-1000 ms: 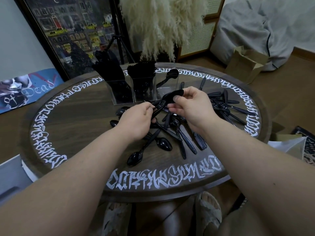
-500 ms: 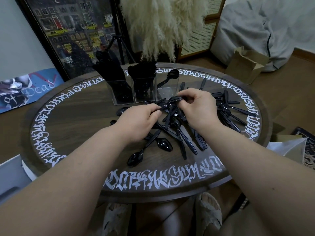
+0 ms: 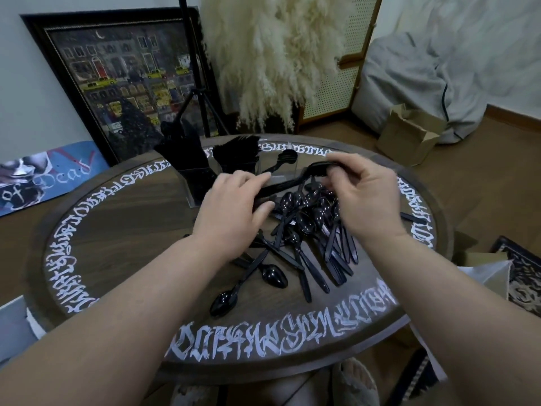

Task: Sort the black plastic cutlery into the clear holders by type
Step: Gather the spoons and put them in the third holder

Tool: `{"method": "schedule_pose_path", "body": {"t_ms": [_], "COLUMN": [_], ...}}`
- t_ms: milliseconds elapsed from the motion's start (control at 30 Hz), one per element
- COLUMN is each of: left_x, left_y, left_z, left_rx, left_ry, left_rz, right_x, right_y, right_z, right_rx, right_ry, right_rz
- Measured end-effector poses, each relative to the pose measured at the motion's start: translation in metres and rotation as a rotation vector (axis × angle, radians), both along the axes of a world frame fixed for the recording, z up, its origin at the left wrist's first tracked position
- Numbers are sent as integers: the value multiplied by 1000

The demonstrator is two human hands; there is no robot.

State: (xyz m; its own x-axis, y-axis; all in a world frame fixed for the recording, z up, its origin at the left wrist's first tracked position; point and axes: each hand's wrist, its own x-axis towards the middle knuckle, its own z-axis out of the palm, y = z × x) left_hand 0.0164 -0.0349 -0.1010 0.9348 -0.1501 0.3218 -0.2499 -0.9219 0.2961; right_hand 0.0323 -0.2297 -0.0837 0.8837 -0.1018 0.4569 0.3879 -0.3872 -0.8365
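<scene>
- The right hand (image 3: 366, 197) has its fingers curled down over the far end of a bundle of black cutlery (image 3: 289, 183), a closed grip pinching the bundle at its raised end.
- The left hand (image 3: 234, 212) clasps the near end of the same bundle, thumb below and fingers over it; this grip is narrow too.
- The bundle slants up from left to right between the two hands, lifted above the worktop (image 3: 123, 244).
- Directly beneath the hands lies the loose pile of spoons (image 3: 307, 221), bowls crowded together and handles fanning toward the near edge.
- One spoon (image 3: 231, 291) lies apart at the near left of the pile.
- At the far side, just beyond the left hand, stand the clear holders (image 3: 199, 183): the left one is packed, the middle one bristles with forks (image 3: 237, 150), and the right one holds a single spoon (image 3: 281, 161).
- The left hand partly hides the holders' bases.
</scene>
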Motion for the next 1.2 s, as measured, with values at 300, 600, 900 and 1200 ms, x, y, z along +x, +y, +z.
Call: {"method": "schedule_pose_path", "body": {"t_ms": [300,600,900,1200], "left_x": [86,123,114,121], "left_y": [-26,-29,-18,-21], "left_z": [43,31,24,24], "left_rx": [498,593,513,539], "left_ry": [-115,-51,-99,-66], "left_rz": [-68,-28,15,-28], "right_x": [49,88,100,113], "right_y": [-31,-18,9,22], "right_z": [20,18,-8,-28], "right_rx": [-306,-425,-555,-573], "right_ry": [-379,-532,-480,-300], "right_rz": [-230,-213,-47,20]}}
